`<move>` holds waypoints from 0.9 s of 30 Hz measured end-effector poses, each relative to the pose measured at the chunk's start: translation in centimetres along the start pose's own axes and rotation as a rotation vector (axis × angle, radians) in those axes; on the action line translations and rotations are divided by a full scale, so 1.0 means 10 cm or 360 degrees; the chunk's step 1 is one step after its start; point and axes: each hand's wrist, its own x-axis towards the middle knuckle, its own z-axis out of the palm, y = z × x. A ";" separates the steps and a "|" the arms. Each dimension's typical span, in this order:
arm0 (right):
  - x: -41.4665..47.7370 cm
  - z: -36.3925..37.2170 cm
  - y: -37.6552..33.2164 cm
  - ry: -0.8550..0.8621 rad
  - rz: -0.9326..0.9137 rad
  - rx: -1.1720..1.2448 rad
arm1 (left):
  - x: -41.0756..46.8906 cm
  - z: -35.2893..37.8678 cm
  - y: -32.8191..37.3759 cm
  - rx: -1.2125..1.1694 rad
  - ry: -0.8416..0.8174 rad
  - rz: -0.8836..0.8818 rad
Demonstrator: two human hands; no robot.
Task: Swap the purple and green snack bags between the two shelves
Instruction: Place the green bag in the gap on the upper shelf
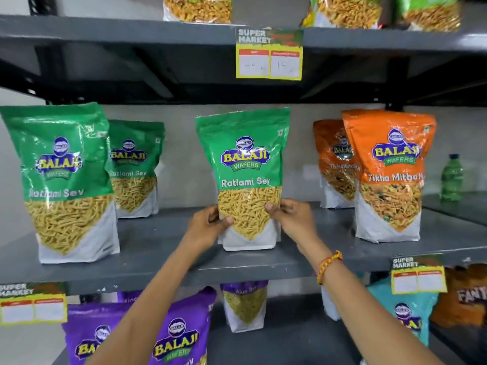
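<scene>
Green bag (pixel 243 164) at frame centre, upright — lower edges pinched by left hand (pixel 208 227) and right hand (pixel 292 219); purple bags (pixel 168 335) directly below.

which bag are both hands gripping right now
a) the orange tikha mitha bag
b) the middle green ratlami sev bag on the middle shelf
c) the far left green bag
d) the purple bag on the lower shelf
b: the left hand and right hand clasp the lower sides of the middle green Ratlami Sev bag, which stands upright on the middle shelf.
</scene>
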 end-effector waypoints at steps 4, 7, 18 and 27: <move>0.08 0.01 0.06 -0.0090 0.0009 -0.0041 | 0.05 -0.01 -0.04 0.0060 0.0004 -0.0047; 0.14 -0.02 0.09 -0.0198 0.0067 -0.0028 | 0.05 -0.04 -0.06 0.0153 -0.0055 -0.0050; 0.18 0.01 0.15 -0.0348 0.0269 0.0003 | 0.07 -0.14 -0.18 0.0393 -0.0159 -0.0217; 0.09 -0.02 0.15 -0.0344 0.0234 -0.0068 | -0.06 -0.13 -0.08 0.0404 -0.0132 -0.0241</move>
